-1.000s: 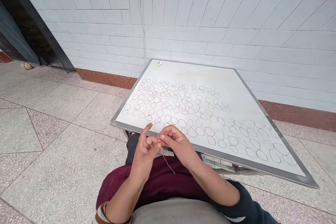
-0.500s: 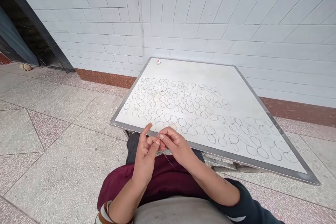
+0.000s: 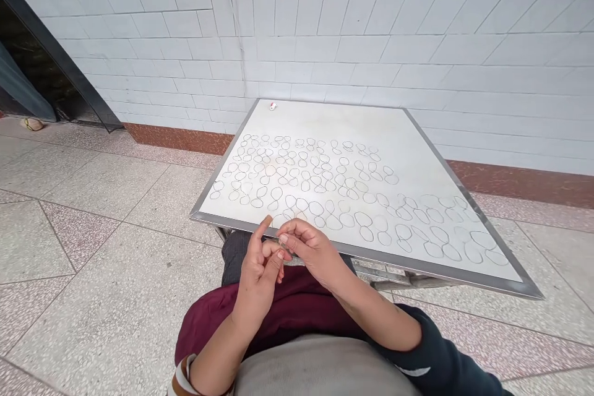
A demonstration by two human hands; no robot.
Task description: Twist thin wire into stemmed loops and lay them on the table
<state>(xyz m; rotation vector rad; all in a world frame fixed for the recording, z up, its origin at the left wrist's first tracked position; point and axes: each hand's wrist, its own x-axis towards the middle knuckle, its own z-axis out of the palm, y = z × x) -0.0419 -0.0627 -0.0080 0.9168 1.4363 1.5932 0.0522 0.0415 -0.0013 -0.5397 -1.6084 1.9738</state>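
Observation:
My left hand (image 3: 260, 266) is pinched at thumb and fingers, its index finger raised. Touching or nearly touching it, my right hand (image 3: 310, 252) also pinches, with thumb against fingertips. A thin wire (image 3: 281, 244) seems to lie between the fingertips of both hands, but most of it is hidden or too fine to make out. Both hands are over my lap at the near edge of a white table (image 3: 352, 120) with a grey metal rim. Rows of thin wire loops shaped like figure eights (image 3: 362, 226) lie across the tabletop.
A small white and red object (image 3: 273, 106) sits at the table's far left corner. Behind the table stands a white tiled wall (image 3: 176, 49) with a barred window above. A dark doorway (image 3: 41, 68) is at the left, with a tan object (image 3: 31, 124) on the floor beside it.
The view has shifted slightly, so the table appears a little further left. The long wire end that hung below my fingers no longer shows. Both hands stay close together.

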